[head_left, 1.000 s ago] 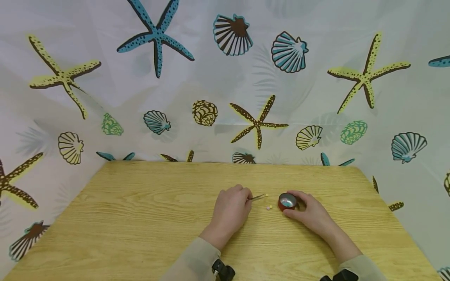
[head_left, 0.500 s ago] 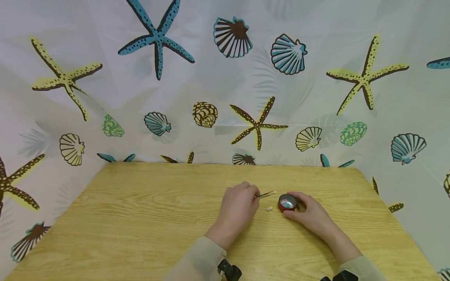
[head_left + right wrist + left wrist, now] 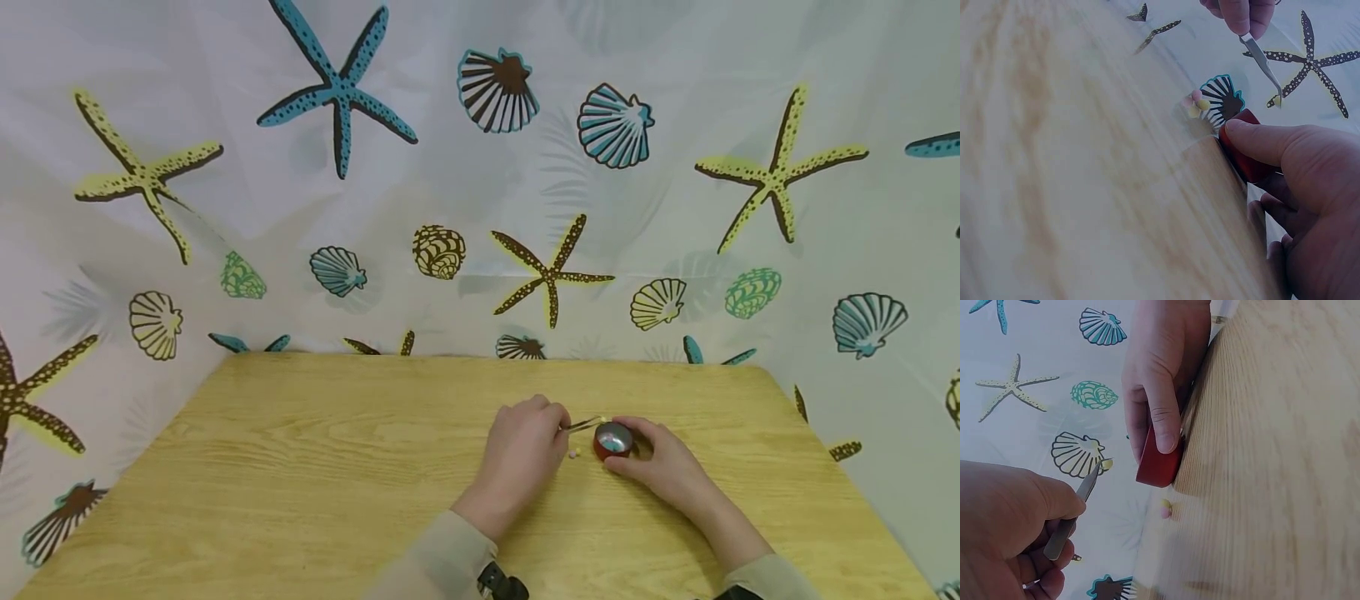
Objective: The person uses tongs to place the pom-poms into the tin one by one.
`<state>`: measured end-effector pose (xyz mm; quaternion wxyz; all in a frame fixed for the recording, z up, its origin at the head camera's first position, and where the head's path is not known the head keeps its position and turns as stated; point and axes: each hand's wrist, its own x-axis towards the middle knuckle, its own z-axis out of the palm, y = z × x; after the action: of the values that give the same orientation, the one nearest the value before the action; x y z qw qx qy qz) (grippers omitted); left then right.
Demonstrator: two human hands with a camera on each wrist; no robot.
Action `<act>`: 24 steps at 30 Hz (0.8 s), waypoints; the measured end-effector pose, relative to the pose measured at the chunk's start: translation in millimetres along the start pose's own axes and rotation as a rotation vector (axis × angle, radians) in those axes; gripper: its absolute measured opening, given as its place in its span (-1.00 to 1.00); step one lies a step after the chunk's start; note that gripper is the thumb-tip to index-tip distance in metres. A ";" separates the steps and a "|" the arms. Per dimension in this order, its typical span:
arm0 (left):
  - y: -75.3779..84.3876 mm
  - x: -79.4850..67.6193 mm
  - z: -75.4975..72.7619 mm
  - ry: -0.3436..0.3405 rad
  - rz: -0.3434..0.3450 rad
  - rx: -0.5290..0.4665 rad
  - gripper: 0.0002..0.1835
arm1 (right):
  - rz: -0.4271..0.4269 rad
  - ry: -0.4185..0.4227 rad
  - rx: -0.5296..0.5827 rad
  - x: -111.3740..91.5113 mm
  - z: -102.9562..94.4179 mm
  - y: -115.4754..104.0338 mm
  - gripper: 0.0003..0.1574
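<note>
Metal tweezers (image 3: 1072, 519) are pinched between the thumb and fingers of my left hand (image 3: 522, 450). A small yellow bead (image 3: 1107, 464) sits at their tips, close to the far left rim of a small red round tin (image 3: 603, 451) in the head view. My right hand (image 3: 667, 458) grips this tin from the right, thumb on the near side and fingers behind. The tin's silvery inside faces up, with something bluish in it. Left of the tin, a pink bead (image 3: 1196, 95) and another yellow bead (image 3: 1204, 104) lie together on the table.
The wood-grain table (image 3: 315, 483) spreads around both hands. Behind it and along its sides hangs a white cloth (image 3: 420, 183) printed with starfish and shells. Each sleeve ends near a black wrist camera (image 3: 502, 583).
My left hand has moved to the right, bringing the tweezers and the yellow bead from the left of the tin up to its rim. My right hand keeps its hold on the tin.
</note>
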<state>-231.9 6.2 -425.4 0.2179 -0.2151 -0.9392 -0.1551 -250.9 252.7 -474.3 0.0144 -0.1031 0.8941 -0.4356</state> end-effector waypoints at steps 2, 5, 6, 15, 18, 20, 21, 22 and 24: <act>1.8 -0.4 1.0 -0.001 0.003 -0.003 -0.97 | 0.005 0.000 -0.001 -0.9 0.5 0.1 -0.11; 4.4 -1.0 2.2 -0.012 0.001 -0.003 -0.97 | 0.010 0.001 -0.006 -1.9 1.1 0.5 -0.11; 5.2 -1.3 2.5 -0.018 0.000 -0.002 -0.97 | 0.010 0.001 -0.005 -1.9 1.3 0.8 -0.11; 7.3 -1.5 8.2 -0.047 -0.009 0.014 -0.97 | 0.025 -0.009 0.007 -1.9 1.6 1.8 -0.08; 7.5 -0.6 9.5 -0.052 -0.010 0.019 -0.96 | 0.024 -0.009 0.006 -1.2 1.4 1.4 -0.07; 7.8 -0.1 10.0 -0.051 -0.008 0.023 -0.96 | 0.018 -0.008 0.001 -0.3 1.0 1.2 -0.08; 8.0 0.1 10.2 -0.049 -0.007 0.022 -0.96 | 0.016 -0.007 0.001 0.3 0.8 1.4 -0.08; 8.2 0.3 10.3 -0.047 -0.006 0.023 -0.96 | 0.012 -0.004 -0.001 0.9 0.5 1.5 -0.08; 8.6 0.6 10.3 -0.041 -0.003 0.019 -0.97 | 0.006 -0.001 0.005 1.7 0.0 1.4 -0.09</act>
<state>-231.8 17.7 -432.3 0.2006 -0.2149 -0.9452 -0.1421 -252.7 253.2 -475.3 0.0165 -0.1008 0.8933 -0.4377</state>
